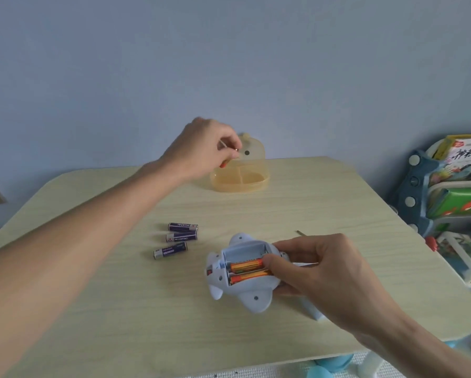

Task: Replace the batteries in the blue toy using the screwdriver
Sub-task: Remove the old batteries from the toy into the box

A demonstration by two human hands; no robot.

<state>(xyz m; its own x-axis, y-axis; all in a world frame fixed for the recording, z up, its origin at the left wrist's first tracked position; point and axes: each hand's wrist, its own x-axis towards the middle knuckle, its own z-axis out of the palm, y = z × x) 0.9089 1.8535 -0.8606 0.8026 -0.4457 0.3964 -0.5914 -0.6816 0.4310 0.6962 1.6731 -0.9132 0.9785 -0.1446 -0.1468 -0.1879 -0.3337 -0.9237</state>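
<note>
You are working at a pale wood-grain table (256, 336) with rounded corners, and the job looks a little past halfway. The light blue plastic animal-shaped toy (242, 293) lies belly-up near the middle of the table, a little toward the right edge, with its battery bay open and the cover off. Your right hand (318, 271) steadies it, fingers curled round its right end and the thumb pressing on the upper of the two orange batteries (246, 270) already seated in the bay. The slot above them is empty, so I judge one more battery is still to go in.

Your left hand (207, 148) reaches to the far edge, where a translucent yellow plastic box (256, 184) with a raised lid stands open. Its fingertips are pinched on a small orange-ended item, probably that third battery, though it is too blurred to be sure.

Three purple batteries (179, 238), presumably the spent ones, lie loose together just left of the toy. A thin metal screwdriver tip (299, 232) shows just beyond your right hand; the rest is hidden. A pale blue flat piece (314, 311) beneath your right wrist may be the cover.

Still to do, as I read it: fill the last slot, refit the cover, drive the screw.
</note>
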